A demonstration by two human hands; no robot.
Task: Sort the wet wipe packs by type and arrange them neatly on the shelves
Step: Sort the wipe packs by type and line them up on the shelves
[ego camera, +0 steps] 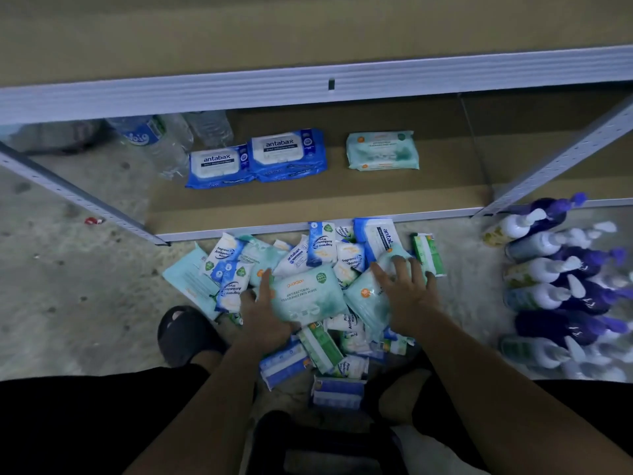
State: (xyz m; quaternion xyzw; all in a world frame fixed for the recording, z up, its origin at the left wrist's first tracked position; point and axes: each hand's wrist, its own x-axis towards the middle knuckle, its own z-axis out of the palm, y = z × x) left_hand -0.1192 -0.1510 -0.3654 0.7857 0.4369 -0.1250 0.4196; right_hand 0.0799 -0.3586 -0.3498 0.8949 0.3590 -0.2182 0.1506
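Far left: clear plastic water bottles point(161, 138) stand on the floor beside the low brown shelf board point(342, 197).
Shelf, left part: two blue antabax wipe packs point(255, 159) lie flat, side by side and touching.
Shelf, right part: one pale green wipe pack point(382, 150) lies flat, apart from the blue pair.
Floor pile: a loose heap of mixed blue, white and green wipe packs point(308, 255) lies on the concrete just near of the shelf edge.
Left hand point(263, 311): its grip is closed on the left end of a pale green guardian fragrance-free wipes pack point(306, 296) atop the heap.
Right hand point(406, 289): fingers spread, palm down on another pale green pack point(368, 299) in the heap.
Far right: purple and white pump bottles point(561, 282) in rows on the floor.
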